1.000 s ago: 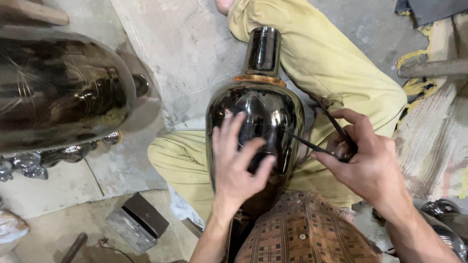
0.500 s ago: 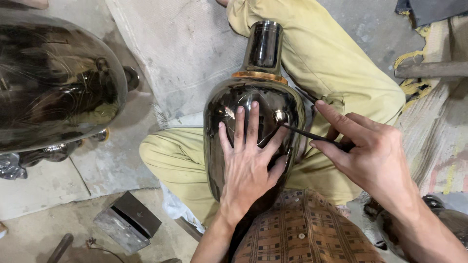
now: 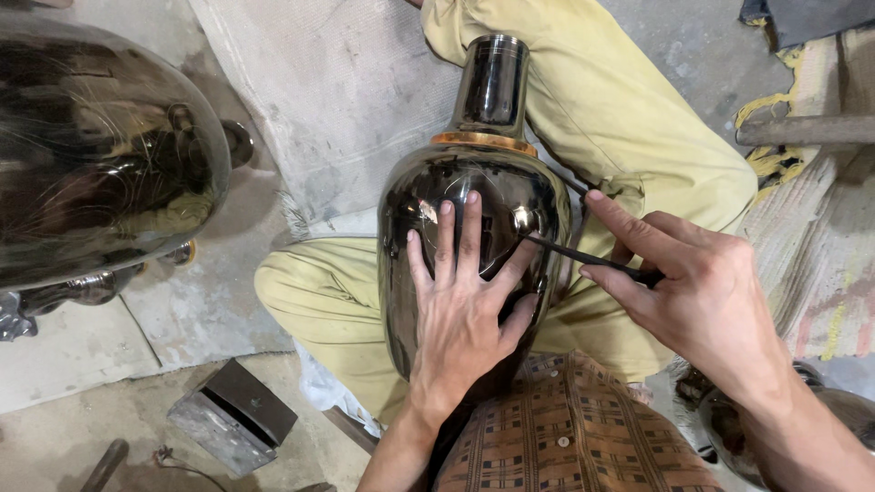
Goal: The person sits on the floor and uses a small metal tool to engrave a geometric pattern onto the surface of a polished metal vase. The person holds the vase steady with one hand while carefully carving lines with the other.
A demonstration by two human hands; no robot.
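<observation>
A large polished dark vessel (image 3: 100,155) fills the left side, resting on the concrete floor (image 3: 82,346) and mirroring the room in its curved wall. A pale mat (image 3: 337,91) lies on the floor beside it, under the person's legs in yellow-green trousers (image 3: 620,118), which are folded around the work. On the lap lies the vase (image 3: 483,191), a shiny dark metal piece with a round belly, a copper-coloured band at the shoulder and a straight neck pointing away from the person. The right hand (image 3: 702,292) is closed around a thin dark tool (image 3: 583,257), pinched between thumb and fingers, with its tip touching the vase's belly on the right side, just beside the left fingertips. The left hand (image 3: 465,301) lies open and flat on the belly, fingers spread and pointing toward the neck, holding nothing. A checked brown shirt (image 3: 574,428) shows at the bottom edge. A small grey metal block (image 3: 232,419) sits on the floor at lower left, well apart from the vase
</observation>
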